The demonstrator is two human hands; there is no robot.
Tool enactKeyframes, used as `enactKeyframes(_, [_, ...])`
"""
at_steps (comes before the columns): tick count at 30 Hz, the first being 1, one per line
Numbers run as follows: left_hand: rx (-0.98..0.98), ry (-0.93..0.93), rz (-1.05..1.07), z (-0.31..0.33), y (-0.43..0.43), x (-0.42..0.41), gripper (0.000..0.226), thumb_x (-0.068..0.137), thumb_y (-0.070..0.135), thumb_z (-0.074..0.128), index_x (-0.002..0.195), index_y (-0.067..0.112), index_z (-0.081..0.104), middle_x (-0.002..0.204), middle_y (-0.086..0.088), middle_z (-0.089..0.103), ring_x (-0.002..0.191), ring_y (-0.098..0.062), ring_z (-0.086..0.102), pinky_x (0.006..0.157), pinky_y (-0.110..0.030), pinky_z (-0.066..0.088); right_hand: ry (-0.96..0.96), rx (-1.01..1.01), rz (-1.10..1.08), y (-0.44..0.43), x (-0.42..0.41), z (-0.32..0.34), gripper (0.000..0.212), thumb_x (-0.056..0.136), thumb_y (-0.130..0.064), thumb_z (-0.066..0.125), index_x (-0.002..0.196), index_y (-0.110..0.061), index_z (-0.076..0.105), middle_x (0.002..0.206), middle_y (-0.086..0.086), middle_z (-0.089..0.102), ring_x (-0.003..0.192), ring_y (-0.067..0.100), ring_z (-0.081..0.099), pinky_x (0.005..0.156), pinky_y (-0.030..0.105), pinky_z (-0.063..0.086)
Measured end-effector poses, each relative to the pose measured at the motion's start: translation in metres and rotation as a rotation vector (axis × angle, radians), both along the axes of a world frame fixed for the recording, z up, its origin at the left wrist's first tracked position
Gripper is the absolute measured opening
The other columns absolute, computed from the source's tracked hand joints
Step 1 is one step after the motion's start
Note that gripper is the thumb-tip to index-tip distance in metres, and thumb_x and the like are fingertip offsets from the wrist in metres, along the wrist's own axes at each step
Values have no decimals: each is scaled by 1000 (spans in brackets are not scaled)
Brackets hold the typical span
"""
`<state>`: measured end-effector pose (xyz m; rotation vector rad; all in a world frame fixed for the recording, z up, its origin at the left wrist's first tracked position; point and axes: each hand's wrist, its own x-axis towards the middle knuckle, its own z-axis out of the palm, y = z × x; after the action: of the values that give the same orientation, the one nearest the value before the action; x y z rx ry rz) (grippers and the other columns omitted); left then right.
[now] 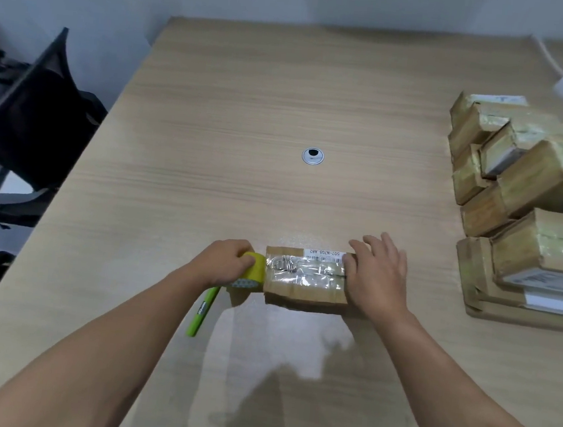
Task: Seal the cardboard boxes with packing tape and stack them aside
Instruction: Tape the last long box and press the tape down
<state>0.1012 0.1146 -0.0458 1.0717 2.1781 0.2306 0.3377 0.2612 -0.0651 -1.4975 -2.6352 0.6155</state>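
Gripping the tape roll, your left hand has its fingers curled round it; the roll touches the left end of the box. A clear strip of tape runs along the box top. Your right hand rests on the box's right end, fingers straight and slightly apart, thumb on the tape. The box sits on the table, near your edge. A green pen lies beneath your left wrist. Taped boxes are piled at the table's right, well apart.
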Motion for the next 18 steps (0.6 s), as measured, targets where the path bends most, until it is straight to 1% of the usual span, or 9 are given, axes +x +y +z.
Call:
enactKeyframes(3, [20, -2, 8, -1, 0, 0, 22, 99, 27, 52, 111, 17, 67, 111, -7, 66, 98, -22, 55, 75, -29, 36, 19, -116, 288, -19, -23, 15, 70, 98, -62, 43, 157, -27, 29, 165, -2, 23, 155, 20, -4, 123, 48, -6])
enactKeyframes(4, [25, -3, 9, -1, 0, 1, 23, 98, 27, 52, 112, 17, 68, 111, -7, 67, 98, -23, 56, 75, -29, 37, -5, -155, 365, -26, -32, 17, 83, 92, -71, 44, 160, -29, 19, 166, -4, 18, 155, 18, -8, 122, 51, -9])
enactKeyframes(6, [42, -13, 19, -1, 1, 1, 23, 97, 27, 54, 110, 18, 70, 108, -7, 68, 99, -23, 58, 76, -29, 39, -111, -170, 469, -40, -48, 15, 109, 77, -85, 50, 160, -33, 1, 167, -5, 9, 155, 19, -13, 116, 65, -13])
enactKeyframes(8, [49, -44, 23, 1, -1, 1, 21, 97, 27, 55, 108, 19, 71, 104, -3, 67, 97, -22, 59, 76, -29, 41, -213, -115, 524, -48, -59, 10, 123, 67, -86, 58, 158, -35, -8, 163, -1, 12, 154, 25, -8, 106, 77, -13])
enactKeyframes(9, [46, -65, 23, 3, -2, 0, 21, 96, 28, 56, 107, 19, 71, 102, -2, 66, 97, -21, 59, 76, -30, 42, -237, -84, 530, -50, -64, 8, 123, 66, -82, 63, 158, -35, -4, 158, 1, 18, 153, 27, 0, 103, 80, -11])
enactKeyframes(10, [49, -92, 29, 5, -4, -1, 22, 94, 31, 56, 106, 21, 71, 102, -1, 67, 97, -21, 60, 77, -30, 44, -234, -56, 517, -51, -66, 7, 117, 68, -75, 67, 157, -36, 3, 152, 1, 26, 149, 28, 11, 102, 82, -7])
enactKeyframes(12, [87, -165, 90, 11, -11, -6, 27, 84, 41, 55, 99, 25, 71, 99, 0, 69, 95, -20, 62, 80, -33, 48, -160, -38, 477, -49, -70, 8, 99, 68, -64, 71, 149, -39, 20, 140, -2, 37, 140, 25, 27, 105, 81, -1])
enactKeyframes(15, [144, -208, 150, 22, -19, -17, 29, 74, 49, 55, 85, 25, 68, 85, 2, 67, 84, -18, 62, 75, -33, 47, -14, -82, 460, -43, -74, 16, 89, 66, -58, 72, 143, -43, 30, 132, -9, 40, 132, 19, 31, 110, 74, -3])
enactKeyframes(18, [55, -130, 76, 32, -20, -31, 34, 81, 50, 63, 87, 18, 70, 86, -5, 68, 86, -21, 63, 74, -32, 47, 90, -86, 482, -44, -81, 30, 88, 67, -55, 73, 144, -43, 33, 128, -12, 38, 130, 14, 30, 113, 69, -8])
